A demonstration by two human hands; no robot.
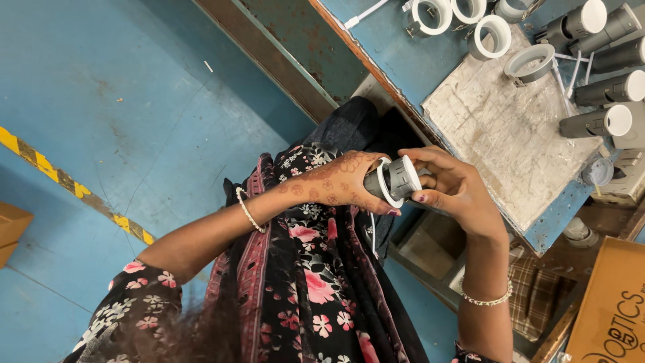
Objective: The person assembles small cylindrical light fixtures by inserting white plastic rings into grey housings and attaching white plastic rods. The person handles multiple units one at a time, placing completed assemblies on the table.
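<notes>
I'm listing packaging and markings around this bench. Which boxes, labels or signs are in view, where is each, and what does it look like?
Cardboard box: bottom right corner by the bench, brown, dark printed lettering on its side.
Cardboard box edge: far left on the floor, plain brown.
Hazard stripe: diagonal across the blue floor, yellow and black.
No screens visible.

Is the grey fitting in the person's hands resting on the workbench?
No: both hands hold the grey fitting above the lap, clear of the workbench.

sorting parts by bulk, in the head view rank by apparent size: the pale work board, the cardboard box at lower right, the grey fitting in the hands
1. pale work board
2. cardboard box, cut off by the frame, so unsure
3. grey fitting, held in both hands, nearest the camera
</notes>
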